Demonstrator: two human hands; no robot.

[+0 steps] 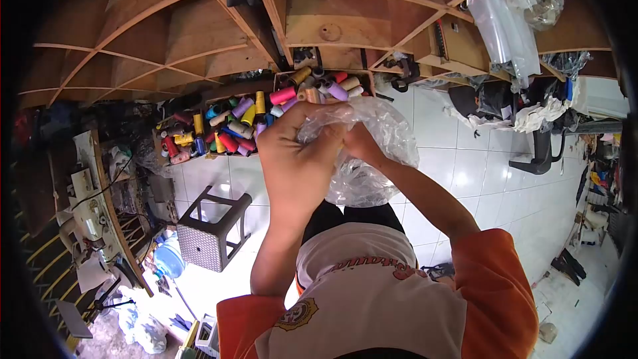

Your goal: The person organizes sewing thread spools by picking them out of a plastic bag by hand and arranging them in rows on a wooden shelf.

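Clear plastic (382, 126), crumpled and see-through, is held up in front of the person's body, over the white tiled floor (435, 139). The left hand (296, 153) has its thumb and fingers drawn together on the plastic's gathered edge. The right hand (362, 143) reaches in against the plastic from the other side — its fingers are largely covered, so how far they are closed cannot be told.

Just beyond the hands, colourful thread spools (240, 126) lie heaped in boxes under wooden shelves (339, 30); the left hand and the plastic block part of the heap. A dark stool (199, 246) stands on the floor to the left, near a blue container (169, 259), with a machine (86, 209) farther left. More plastic (508, 36) hangs at the upper right — above a dark chair (537, 159), well apart from the hands.
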